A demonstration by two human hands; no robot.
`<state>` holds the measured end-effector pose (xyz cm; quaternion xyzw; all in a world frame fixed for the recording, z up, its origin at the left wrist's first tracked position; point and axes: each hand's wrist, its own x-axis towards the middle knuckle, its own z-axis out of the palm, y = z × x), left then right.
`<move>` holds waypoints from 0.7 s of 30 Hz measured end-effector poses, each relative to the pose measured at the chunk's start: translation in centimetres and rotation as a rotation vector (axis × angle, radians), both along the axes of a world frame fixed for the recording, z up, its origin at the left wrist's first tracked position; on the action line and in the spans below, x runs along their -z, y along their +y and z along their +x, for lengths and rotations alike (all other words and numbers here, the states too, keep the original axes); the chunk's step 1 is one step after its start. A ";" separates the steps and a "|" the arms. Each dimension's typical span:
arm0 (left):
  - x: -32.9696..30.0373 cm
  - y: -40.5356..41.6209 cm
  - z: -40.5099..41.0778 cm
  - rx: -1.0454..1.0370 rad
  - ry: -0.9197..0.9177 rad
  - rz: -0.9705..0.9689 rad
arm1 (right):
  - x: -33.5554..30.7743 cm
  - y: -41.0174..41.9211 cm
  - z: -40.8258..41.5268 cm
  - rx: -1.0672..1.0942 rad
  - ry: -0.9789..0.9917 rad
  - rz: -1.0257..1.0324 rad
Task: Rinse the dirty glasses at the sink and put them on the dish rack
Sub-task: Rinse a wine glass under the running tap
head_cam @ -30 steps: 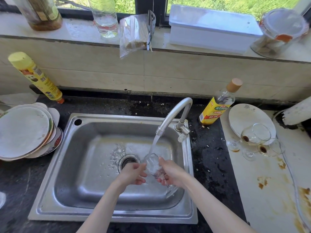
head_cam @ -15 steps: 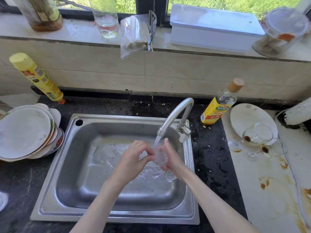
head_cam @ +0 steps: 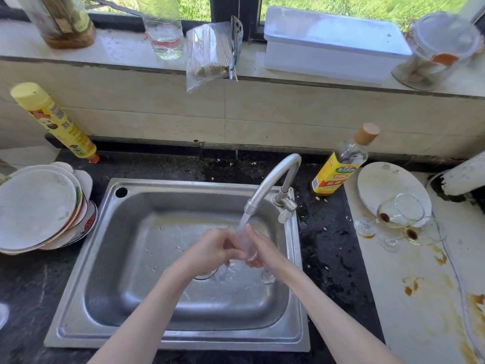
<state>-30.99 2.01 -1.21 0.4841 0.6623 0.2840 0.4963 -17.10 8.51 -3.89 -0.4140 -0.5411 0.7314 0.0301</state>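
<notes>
Head view: both hands, left hand and right hand, clasp one glass; two dirty glasses wait.

— What sort of place is this?
— A home kitchen: a stainless steel sink with a running faucet set in a dark stone counter.
— Anything else?
— Stacked plates, a cooking wine bottle, and a tiled windowsill holding jars.
</notes>
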 end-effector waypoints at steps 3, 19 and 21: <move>0.7 0.0 0.2 -0.080 0.043 0.000 | 0.3 -0.1 -0.2 0.024 -0.047 0.035; -0.7 0.4 -1.4 0.227 -0.065 -0.012 | 0.3 0.6 -1.1 0.016 -0.184 -0.037; -0.7 0.5 -1.6 0.147 -0.050 -0.019 | 0.3 0.7 -1.0 -0.021 -0.185 -0.085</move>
